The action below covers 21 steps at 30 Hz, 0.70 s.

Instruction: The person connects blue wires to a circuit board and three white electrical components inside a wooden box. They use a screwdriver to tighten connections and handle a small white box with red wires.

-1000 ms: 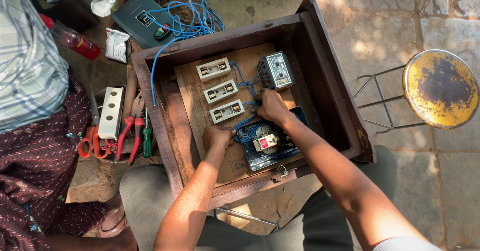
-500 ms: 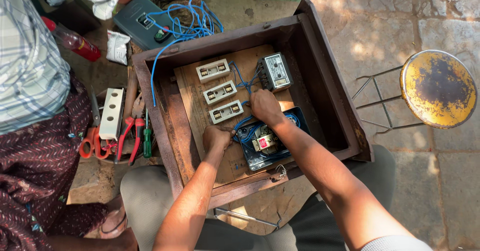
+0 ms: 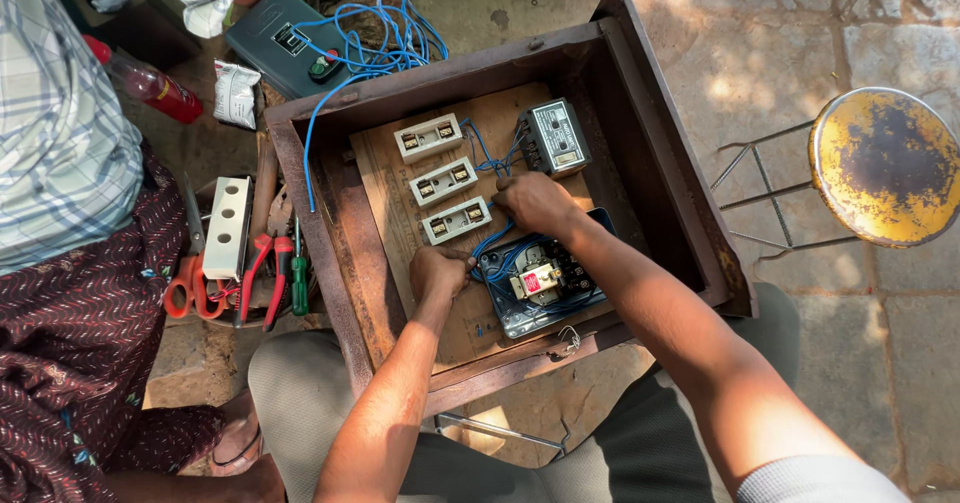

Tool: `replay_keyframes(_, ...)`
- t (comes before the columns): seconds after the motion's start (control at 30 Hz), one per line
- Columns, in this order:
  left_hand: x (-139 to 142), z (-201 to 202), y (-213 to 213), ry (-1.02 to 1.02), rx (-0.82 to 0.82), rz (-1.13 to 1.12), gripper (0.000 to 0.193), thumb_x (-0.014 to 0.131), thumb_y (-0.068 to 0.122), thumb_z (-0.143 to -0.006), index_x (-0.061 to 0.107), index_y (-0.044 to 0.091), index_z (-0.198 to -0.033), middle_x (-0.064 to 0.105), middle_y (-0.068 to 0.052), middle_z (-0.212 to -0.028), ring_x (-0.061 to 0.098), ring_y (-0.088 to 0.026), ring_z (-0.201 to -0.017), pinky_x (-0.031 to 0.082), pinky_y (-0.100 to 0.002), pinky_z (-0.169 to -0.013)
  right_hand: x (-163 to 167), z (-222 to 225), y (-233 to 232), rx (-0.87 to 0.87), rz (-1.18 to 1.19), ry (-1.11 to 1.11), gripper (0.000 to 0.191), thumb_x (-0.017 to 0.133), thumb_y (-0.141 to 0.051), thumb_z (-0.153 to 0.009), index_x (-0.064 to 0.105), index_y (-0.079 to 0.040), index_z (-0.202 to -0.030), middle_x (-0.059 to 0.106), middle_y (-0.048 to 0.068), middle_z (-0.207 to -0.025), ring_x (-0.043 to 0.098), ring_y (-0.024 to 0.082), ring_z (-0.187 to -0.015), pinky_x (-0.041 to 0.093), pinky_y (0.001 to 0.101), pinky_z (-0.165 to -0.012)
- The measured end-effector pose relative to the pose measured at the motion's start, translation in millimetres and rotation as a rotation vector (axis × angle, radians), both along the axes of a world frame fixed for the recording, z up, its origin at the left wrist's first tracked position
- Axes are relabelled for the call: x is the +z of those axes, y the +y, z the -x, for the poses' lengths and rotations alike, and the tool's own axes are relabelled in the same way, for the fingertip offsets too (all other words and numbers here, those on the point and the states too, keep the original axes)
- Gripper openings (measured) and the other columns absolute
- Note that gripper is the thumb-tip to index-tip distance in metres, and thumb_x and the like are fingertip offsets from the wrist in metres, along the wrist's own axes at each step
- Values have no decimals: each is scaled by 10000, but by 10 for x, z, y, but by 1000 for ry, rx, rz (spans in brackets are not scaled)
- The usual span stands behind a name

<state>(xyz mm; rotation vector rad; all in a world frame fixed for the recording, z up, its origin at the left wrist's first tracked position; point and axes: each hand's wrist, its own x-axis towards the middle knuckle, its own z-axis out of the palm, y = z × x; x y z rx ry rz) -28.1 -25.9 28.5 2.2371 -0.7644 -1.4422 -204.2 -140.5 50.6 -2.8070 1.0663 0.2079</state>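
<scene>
While your left hand (image 3: 437,271) rests curled on the wooden board (image 3: 400,223) inside the rusty metal box (image 3: 650,113), its fingers are bunched at the blue wires (image 3: 500,258) that run out of the open switch unit (image 3: 545,285); whether they actually pinch a wire you cannot tell from here. Your right hand (image 3: 533,203) sits just above that unit, fingers clenched around the blue wires where they climb toward the small grey meter-like block (image 3: 553,138), which lies just beyond your knuckles. Left of those fingertips, three white fuse holders (image 3: 443,181) stand in a slanted row, the lowest one nearly touching your right thumb side. Beyond the box wall to the left of your left hand lie red-handled pliers (image 3: 258,268), a green screwdriver (image 3: 299,281), orange scissors (image 3: 185,288) and a white switch plate (image 3: 227,225). Another person in a checked shirt (image 3: 50,123) sits beside them. A yellow rusted stool (image 3: 885,163) stands well apart to the right.
</scene>
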Motion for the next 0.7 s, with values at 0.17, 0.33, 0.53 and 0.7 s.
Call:
replay_keyframes(0.17, 29, 21, -17, -44, -14, -20, 92, 865, 171, -805, 849, 145, -892, 791, -59, -750, 685, -130, -546, 545, -304, -524, 9, -32, -52, -43, -67, -115, 116, 676, -98, -813, 765, -81, -885, 748, 74, -1047, 729, 290, -901, 577, 415, -820)
replay_keyframes(0.33, -56, -8, 3, -9, -14, 23, 64, 849, 138, -807, 850, 130, -870, 795, -50, -755, 709, -139, -540, 566, -277, -535, 577, 133, 80, -342, -163, -218, 257, 736, -281, -889, 783, -72, -1033, 732, 167, -934, 694, 365, -846, 550, 460, -766)
replay_keyframes(0.53, -335, -44, 4, 145, 29, 177, 84, 818, 40, -794, 812, -19, -855, 760, -127, -702, 692, -172, -510, 562, -302, -458, 1691, 1057, 865, -638, -68, -711, 290, 763, -206, -905, 756, -71, -1162, 729, 133, -943, 708, 258, -798, 548, 364, -718)
replay_keyframes(0.7, -236, -48, -16, 75, 12, 70, 132, 838, 83, -798, 804, -35, -847, 763, -141, -725, 711, -200, -561, 574, -327, -497, 1717, 1473, 1666, -815, 161, -804, 224, 767, -181, -928, 781, -99, -1135, 748, 94, -967, 697, 194, -761, 543, 304, -689)
